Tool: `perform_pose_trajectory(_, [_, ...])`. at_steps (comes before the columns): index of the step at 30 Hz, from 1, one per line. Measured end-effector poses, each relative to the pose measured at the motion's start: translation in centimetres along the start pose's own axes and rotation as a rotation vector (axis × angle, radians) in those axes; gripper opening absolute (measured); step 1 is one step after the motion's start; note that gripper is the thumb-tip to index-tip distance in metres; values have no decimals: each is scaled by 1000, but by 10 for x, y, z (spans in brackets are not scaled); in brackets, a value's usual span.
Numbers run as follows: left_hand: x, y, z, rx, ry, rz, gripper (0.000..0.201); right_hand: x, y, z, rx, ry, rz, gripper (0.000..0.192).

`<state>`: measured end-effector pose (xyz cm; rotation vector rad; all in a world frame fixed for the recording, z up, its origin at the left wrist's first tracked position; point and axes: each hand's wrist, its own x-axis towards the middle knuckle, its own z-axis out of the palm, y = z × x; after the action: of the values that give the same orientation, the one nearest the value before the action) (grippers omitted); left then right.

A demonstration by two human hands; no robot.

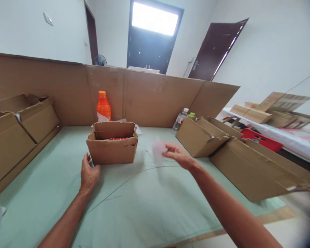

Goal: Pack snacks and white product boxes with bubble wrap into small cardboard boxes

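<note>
No readable text anywhere I look. Orange bottle (103, 106) far behind small open box (112, 143): white label, print too small to read. Red item inside that box: pale marks, illegible. Clear bottle (180, 120) far right: label unreadable. Flat cardboard sheets (286, 103) far right: dark printing, blurred, no letters made out. Pale slip in my right hand (177, 155): motion-blurred, nothing legible.
</note>
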<state>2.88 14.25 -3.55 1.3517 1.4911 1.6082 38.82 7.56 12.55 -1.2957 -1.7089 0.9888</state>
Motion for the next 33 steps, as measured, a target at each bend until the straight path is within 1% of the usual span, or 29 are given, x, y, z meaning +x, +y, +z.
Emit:
perform_pose_trajectory(2, [-6, 17, -7, 47, 67, 20, 81, -23, 6, 26, -80, -153, -6, 16])
perform_pose_trajectory(5, [-27, 49, -20, 137, 137, 87, 78, -55, 12, 66, -184, -403, -121, 8])
perform_pose_trajectory(6, [-38, 59, -23, 164, 124, 118, 73, -64, 14, 78, -194, -478, -166, 11])
perform_pose_trajectory(7, [-50, 68, -26, 185, 82, 147, 67, -72, 16, 88, -197, -540, -208, 16])
perform_pose_trajectory(8, [-63, 75, -28, 196, 9, 171, 61, -79, 18, 97, -197, -586, -244, 20])
perform_pose_trajectory(10, [-91, 82, -30, 194, -184, 195, 49, -91, 21, 111, -197, -627, -285, 26])
perform_pose_trajectory(12, [-117, 84, -30, 175, -370, 183, 46, -100, 23, 121, -201, -644, -299, 28])
perform_pose_trajectory(14, [-139, 84, -29, 155, -501, 175, 46, -107, 23, 125, -203, -650, -291, 28])
perform_pose_trajectory(16, [-154, 86, -31, 137, -620, 184, 46, -114, 22, 124, -200, -641, -270, 29])
perform_pose_trajectory(18, [-163, 92, -36, 99, -776, 176, 48, -120, 20, 119, -172, -624, -229, 29])
perform_pose_trajectory(20, [-168, 99, -44, 43, -934, 141, 53, -125, 19, 112, -95, -634, -166, 27])
perform_pose_trajectory(22, [-174, 106, -52, 7, -1039, 94, 63, -130, 21, 105, -3, -643, -99, 22])
perform_pose_trajectory(23, [-177, 109, -54, 14, -1053, 70, 68, -133, 23, 103, 35, -640, -67, 21])
perform_pose_trajectory(25, [-184, 111, -54, 76, -1014, 28, 71, -136, 27, 102, 78, -612, -5, 20])
perform_pose_trajectory(27, [-190, 111, -48, 150, -934, -3, 64, -137, 32, 105, 74, -559, 44, 17])
perform_pose_trajectory(28, [-191, 109, -43, 177, -901, -12, 59, -137, 34, 107, 43, -512, 50, 15])
perform_pose_trajectory(30, [-192, 105, -32, 221, -849, -13, 54, -138, 37, 111, -78, -345, 28, 13])
perform_pose_trajectory(33, [-189, 96, -18, 349, -778, 14, 58, -146, 40, 115, -345, 47, -78, 21])
